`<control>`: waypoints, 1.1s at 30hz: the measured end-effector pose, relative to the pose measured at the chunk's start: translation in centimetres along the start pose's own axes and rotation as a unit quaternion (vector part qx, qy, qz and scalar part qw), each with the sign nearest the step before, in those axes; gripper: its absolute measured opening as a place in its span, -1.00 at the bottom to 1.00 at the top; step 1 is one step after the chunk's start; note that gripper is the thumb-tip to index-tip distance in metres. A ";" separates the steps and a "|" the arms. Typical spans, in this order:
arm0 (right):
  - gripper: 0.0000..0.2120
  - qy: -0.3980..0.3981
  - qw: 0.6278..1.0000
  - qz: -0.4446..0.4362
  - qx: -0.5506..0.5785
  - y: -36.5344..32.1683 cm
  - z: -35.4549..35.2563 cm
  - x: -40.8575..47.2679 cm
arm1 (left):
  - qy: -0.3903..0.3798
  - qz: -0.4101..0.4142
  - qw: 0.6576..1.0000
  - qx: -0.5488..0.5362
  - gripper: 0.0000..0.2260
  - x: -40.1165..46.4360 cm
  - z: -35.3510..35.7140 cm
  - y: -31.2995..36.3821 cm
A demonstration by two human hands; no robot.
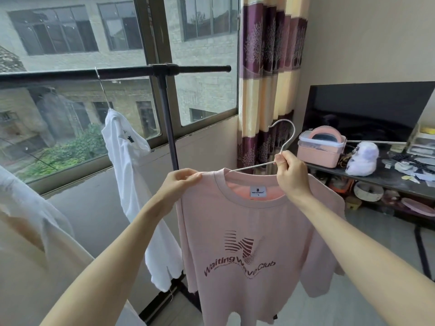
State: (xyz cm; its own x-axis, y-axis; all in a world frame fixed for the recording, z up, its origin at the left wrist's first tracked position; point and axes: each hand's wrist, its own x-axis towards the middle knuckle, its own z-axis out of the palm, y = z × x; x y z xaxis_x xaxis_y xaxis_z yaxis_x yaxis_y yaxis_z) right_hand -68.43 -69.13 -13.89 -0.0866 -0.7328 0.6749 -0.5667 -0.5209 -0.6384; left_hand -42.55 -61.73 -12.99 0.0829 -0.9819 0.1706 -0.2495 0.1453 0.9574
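Nearest me, left hand [182,181] pinches the shoulder of the pink T-shirt [247,231], which hangs between my arms on a white wire hanger [288,141]; right hand [290,175] is clamped round the hanger's neck below the hook. Hook opens leftward; the black clothes rail [117,72] runs crosswise, higher, beyond and left of it, nearer my left hand, white shirt [127,149] already hung there

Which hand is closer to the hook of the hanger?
Right. The right hand grips the hanger just below its hook; the left hand pinches the pink shirt farther left.
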 end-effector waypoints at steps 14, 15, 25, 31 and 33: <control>-0.79 -0.151 0.984 0.058 0.075 -3.7 1.3 -1.3 | 0.090 0.193 0.892 0.399 -0.72 -1.2 0.8 -2.9; -0.83 -0.138 0.986 0.041 0.083 -3.6 1.1 -1.7 | 0.107 0.183 0.899 0.382 -0.74 -1.1 0.7 -3.0; -0.46 0.059 0.963 0.249 -0.084 2.1 -1.9 -4.7 | 0.187 0.154 0.917 0.316 -0.84 -0.9 -0.9 -1.8; -0.73 0.034 0.949 0.285 -0.129 3.5 -2.6 -2.7 | 0.200 0.157 0.907 0.335 -0.88 -0.7 -2.3 -2.5; -0.73 0.024 0.962 0.241 -0.128 3.4 -2.9 -1.7 | 0.206 0.163 0.905 0.335 -0.90 -0.7 -3.1 -2.9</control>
State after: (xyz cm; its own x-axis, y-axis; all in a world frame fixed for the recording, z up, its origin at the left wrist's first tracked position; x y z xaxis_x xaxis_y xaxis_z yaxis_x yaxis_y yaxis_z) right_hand -72.58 -68.36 -16.12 -0.4243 -0.8378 0.3436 -0.6331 0.0033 -0.7740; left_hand -38.92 -61.06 -15.22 0.2173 -0.7517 0.6227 -0.8427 0.1775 0.5083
